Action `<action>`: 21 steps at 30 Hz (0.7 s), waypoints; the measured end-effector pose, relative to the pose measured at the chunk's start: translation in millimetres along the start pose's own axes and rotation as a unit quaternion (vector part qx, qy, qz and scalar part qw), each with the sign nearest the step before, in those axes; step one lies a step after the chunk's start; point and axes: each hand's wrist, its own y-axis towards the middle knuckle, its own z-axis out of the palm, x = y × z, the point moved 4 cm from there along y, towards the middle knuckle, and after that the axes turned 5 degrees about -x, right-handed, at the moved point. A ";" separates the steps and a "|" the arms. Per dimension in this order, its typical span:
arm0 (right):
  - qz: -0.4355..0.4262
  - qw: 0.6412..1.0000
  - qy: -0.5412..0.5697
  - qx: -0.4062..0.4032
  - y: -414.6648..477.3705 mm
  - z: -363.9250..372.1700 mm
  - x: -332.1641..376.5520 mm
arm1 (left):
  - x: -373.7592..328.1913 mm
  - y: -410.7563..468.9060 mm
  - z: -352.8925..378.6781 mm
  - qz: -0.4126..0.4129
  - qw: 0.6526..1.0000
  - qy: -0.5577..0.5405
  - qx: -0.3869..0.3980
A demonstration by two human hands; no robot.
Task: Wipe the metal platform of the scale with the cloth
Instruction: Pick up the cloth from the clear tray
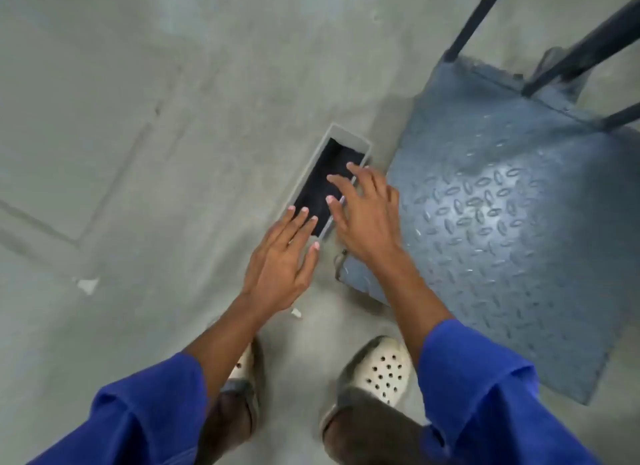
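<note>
A grey concrete floor (138,153) with faint scored seams carries a narrow grey rectangular box (349,134), open-topped, just beside the blue-grey diamond-plate metal scale platform (502,257). Small white scraps (88,285) lie near the box, and white perforated clogs (384,371) stand close by.

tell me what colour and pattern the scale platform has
The scale platform is blue-grey metal with a raised diamond-tread pattern, clearest in the head view.

Scale platform (502,222): tread-pattern metal w/ sheen; cloth (316,193) dark, matt; floor (138,118) smooth concrete.
</note>
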 end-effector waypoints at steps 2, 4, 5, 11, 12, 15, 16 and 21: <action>-0.050 0.995 -0.049 0.072 28.7 56.2 -9.2 | 23.5 7.9 49.0 -0.020 0.999 0.001 0.025; -0.090 0.976 -0.139 0.142 56.8 102.4 -21.6 | 43.5 21.3 100.0 -0.030 0.998 0.020 0.043; -0.096 0.967 -0.168 0.162 65.5 123.7 -26.0 | 50.0 28.6 121.0 -0.030 0.997 0.028 0.069; -0.036 0.918 -0.245 0.309 94.2 205.7 -42.7 | 79.3 58.8 157.0 -0.085 0.978 0.075 0.176; -0.026 0.909 -0.257 0.328 98.5 211.0 -43.0 | 83.3 61.6 157.0 -0.090 0.976 0.075 0.184; -0.011 0.888 -0.293 0.355 100.9 217.2 -36.2 | 89.9 69.0 155.8 -0.091 0.961 0.122 0.230; -0.010 0.882 -0.309 0.356 99.2 217.9 -32.7 | 89.9 71.2 154.4 -0.108 0.956 0.131 0.238; -0.017 0.898 -0.305 0.317 88.4 207.4 -11.0 | 91.1 83.2 145.3 -0.157 0.960 0.145 0.182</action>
